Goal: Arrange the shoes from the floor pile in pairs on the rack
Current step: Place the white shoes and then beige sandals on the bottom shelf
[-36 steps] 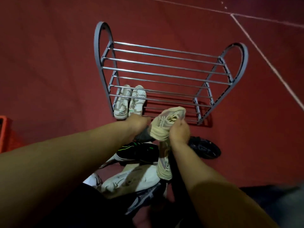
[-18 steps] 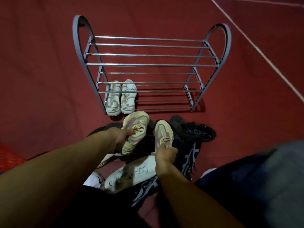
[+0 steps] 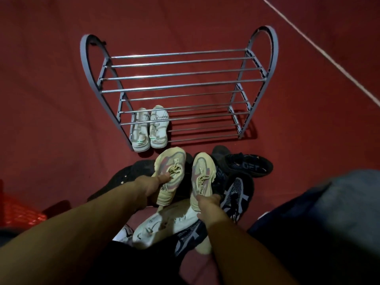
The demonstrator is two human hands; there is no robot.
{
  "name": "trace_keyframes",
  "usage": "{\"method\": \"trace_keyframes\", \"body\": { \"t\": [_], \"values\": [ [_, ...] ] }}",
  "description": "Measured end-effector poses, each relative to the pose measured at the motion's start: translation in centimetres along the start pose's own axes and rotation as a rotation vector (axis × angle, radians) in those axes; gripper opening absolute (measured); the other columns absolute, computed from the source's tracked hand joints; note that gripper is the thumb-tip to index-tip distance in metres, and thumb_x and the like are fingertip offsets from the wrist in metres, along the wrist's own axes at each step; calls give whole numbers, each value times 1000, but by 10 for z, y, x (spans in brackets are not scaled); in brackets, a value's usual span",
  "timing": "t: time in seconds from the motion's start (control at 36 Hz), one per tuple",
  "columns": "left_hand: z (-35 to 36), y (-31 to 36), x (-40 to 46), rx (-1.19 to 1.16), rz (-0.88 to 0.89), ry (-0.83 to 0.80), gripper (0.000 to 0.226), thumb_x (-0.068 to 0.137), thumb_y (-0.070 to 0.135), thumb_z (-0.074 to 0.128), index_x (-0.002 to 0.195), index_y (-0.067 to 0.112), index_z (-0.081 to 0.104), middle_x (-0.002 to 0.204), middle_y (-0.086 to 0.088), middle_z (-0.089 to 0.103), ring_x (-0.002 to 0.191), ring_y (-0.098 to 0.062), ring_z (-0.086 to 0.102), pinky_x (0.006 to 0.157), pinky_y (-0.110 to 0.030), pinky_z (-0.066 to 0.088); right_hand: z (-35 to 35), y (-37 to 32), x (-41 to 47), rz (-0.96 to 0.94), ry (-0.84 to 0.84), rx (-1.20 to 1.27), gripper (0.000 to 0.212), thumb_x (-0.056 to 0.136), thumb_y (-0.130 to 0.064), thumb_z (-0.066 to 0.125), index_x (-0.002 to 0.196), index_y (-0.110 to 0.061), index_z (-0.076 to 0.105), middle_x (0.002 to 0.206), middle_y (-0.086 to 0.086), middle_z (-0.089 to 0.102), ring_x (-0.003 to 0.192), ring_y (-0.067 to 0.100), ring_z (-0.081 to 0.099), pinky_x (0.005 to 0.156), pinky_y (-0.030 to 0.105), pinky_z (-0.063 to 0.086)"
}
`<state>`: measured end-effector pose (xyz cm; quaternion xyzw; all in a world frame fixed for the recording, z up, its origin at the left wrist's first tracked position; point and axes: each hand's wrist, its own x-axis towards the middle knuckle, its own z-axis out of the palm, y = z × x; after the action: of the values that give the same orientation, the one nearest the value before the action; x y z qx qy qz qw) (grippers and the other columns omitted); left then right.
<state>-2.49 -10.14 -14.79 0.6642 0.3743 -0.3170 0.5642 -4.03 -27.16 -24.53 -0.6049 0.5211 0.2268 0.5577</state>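
Red floor (image 3: 51, 99) carries the grey metal rack (image 3: 181, 87), with one white pair (image 3: 151, 128) already on its lowest tier at the left. Below it lies the dark shoe pile (image 3: 236, 182). A second ago both hands bunched the beige shoes together; now the left hand (image 3: 152, 188) grips one beige shoe (image 3: 169, 175) and the right hand (image 3: 208, 204) its mate (image 3: 202, 177), toes towards the rack, likely ready to shelve.

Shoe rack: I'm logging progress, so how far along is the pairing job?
Done: one white pair sits on the rack's bottom shelf. In hand: the left hand and right hand each hold one beige shoe. Left: the white shoe and dark shoes on the floor.
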Motion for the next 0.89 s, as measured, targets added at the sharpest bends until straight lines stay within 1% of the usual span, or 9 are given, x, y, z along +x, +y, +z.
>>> {"method": "trace_keyframes", "body": {
  "t": [0.08, 0.22, 0.28, 0.33, 0.42, 0.56, 0.64, 0.75, 0.89],
  "values": [
    [2, -1, 6, -29, 7, 3, 55, 74, 33, 82, 107, -7, 67, 89, -25, 73, 72, -33, 68, 76, -44, 53, -10, 1, -7, -94, 9, 223, 51, 88, -13, 60, 136, -20, 45, 130, 14, 53, 95, 32, 53, 70, 42, 58],
    [-4, 12, 13, -107, 80, 107, 57, 66, 43, 84, 103, 1, 72, 91, -20, 77, 85, -37, 74, 88, -53, 57, -2, -11, -20, -166, 72, 511, 48, 92, -16, 54, 139, -22, 51, 127, 11, 56, 99, 36, 57, 67, 43, 61],
    [-6, 23, 15, -120, 101, 96, 49, 78, 43, 76, 106, 2, 72, 94, -18, 77, 85, -34, 74, 86, -50, 59, 3, -26, -22, -255, 82, 494, 50, 91, -15, 53, 140, -27, 49, 126, 8, 58, 98, 34, 60, 75, 47, 61],
    [-5, 34, 19, -177, 77, 6, 40, 93, 39, 61, 114, 5, 67, 101, -17, 75, 87, -33, 71, 73, -49, 61, 6, -49, -20, -331, 70, 440, 54, 92, -14, 53, 143, -29, 45, 129, 5, 57, 99, 33, 59, 83, 52, 58],
    [0, 42, 35, -253, 47, -125, 38, 101, 38, 48, 124, 11, 60, 102, -17, 72, 88, -30, 69, 55, -41, 61, 5, -84, -8, -323, 54, 427, 53, 94, -13, 51, 144, -28, 45, 128, 6, 56, 106, 37, 59, 84, 54, 58],
    [31, 37, 67, -403, 11, -165, 33, 100, 33, 51, 122, 11, 62, 80, -10, 75, 64, -21, 72, 43, -25, 55, 8, -109, 33, -360, 164, 306, 52, 89, -22, 54, 140, -33, 50, 129, 11, 62, 105, 38, 62, 86, 52, 57],
    [53, 39, 98, -509, -1, -148, 38, 97, 25, 52, 133, 12, 56, 83, -8, 70, 63, -18, 65, 38, -20, 49, 12, -120, 57, -356, 103, 362, 50, 90, -17, 55, 138, -32, 52, 126, 8, 62, 102, 34, 62, 83, 49, 59],
    [69, 56, 134, -568, -8, -168, 45, 90, 15, 47, 133, 11, 55, 94, -10, 64, 66, -20, 59, 39, -20, 49, 21, -145, 84, -307, -69, 385, 50, 94, -9, 55, 139, -29, 52, 128, 7, 58, 107, 33, 60, 71, 41, 61],
    [75, 97, 180, -544, 34, -91, 59, 71, 18, 50, 129, 9, 58, 110, -15, 65, 70, -24, 60, 42, -22, 48, 42, -184, 115, -274, -157, 415, 50, 94, -7, 54, 139, -29, 51, 134, 8, 56, 112, 34, 58, 76, 45, 61]
  ]
}}
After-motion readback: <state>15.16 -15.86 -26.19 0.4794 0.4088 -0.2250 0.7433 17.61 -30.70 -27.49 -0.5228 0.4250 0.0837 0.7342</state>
